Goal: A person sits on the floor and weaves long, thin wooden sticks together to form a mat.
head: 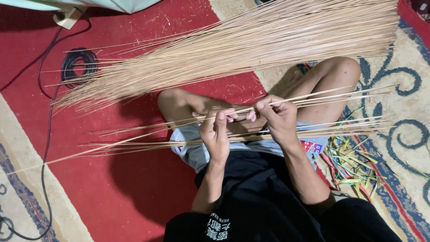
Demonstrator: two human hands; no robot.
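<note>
Thin pale-tan sticks [309, 96]: few, long, straight, lying nearly level, pinched within both grips, ends fanning outward beyond each.

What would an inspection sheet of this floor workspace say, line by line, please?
Surface: red patterned carpet with a beige border.
Job's things: a few thin tan sticks pinched in both hands; more across the lap.
Clutter: big fan-shaped pile of thin tan sticks; heap of yellow-green strips.
Grippers: left hand and right hand closed on sticks.
Cables: coiled black cable; a thin black cable along the carpet.
Surroundings: pale cloth edge at top.
</note>
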